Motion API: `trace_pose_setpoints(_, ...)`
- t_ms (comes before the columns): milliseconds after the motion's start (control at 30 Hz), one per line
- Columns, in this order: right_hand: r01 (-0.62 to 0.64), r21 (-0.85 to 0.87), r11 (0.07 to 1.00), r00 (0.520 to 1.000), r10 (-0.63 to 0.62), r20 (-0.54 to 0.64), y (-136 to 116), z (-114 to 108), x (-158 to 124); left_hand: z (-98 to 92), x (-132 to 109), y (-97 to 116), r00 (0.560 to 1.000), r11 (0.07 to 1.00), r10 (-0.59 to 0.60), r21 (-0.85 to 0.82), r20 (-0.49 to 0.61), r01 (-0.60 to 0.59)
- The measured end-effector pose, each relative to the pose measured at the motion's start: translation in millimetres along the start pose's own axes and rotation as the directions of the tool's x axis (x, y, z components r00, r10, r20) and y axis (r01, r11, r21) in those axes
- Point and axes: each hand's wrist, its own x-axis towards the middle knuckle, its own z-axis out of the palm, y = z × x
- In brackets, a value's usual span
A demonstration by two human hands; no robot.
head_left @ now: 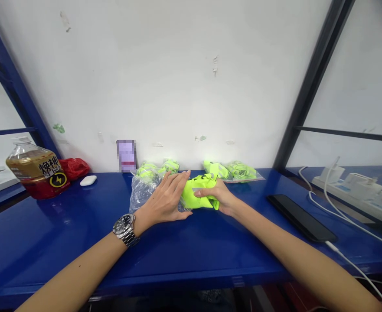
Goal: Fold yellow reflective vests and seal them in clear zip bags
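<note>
A bundled fluorescent yellow-green reflective vest (201, 187) with a grey strip is held above the blue table. My right hand (221, 196) grips its right side, thumb on the front. My left hand (168, 198), wearing a metal wristwatch, lies beside the bundle's left end, fingers stretched out and thumb apart. Whether its palm touches the vest is hidden. Under and behind that hand lies a clear plastic bag (142, 193). Farther back are bagged yellow-green bundles, one group (148, 169) at the left and another (241, 170) at the right, by the wall.
On the blue table (177, 255), a large drink bottle (36, 169), a red plastic bag (75, 168) and a white earbud case (88, 180) stand left. A blurred phone-like screen (126, 156) leans on the wall. Right are a black phone (301, 216) on a cable and a power strip (360, 190).
</note>
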Motion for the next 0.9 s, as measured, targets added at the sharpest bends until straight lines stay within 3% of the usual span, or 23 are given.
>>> trace_pose_setpoints(333, 0.067, -0.035, 0.997, 0.998, -0.067, 0.008, -11, -4, -1, 5.8, -4, -8, 0.995, 0.994, -0.095, -0.05, 0.007, 0.095)
trace_pose_setpoints(567, -0.049, 0.044, 0.998, 0.991, 0.043, 0.123, -4, -4, -1, 4.2, -4, -2, 0.997, 0.996, 0.04, -0.078, -0.063, -0.044)
trace_pose_setpoints(900, -0.01, 0.043, 0.999, 0.992, 0.004, 0.128, 8, -5, 1, 9.9, -8, -6, 0.995, 0.991, 0.097, -0.089, -0.036, -0.1)
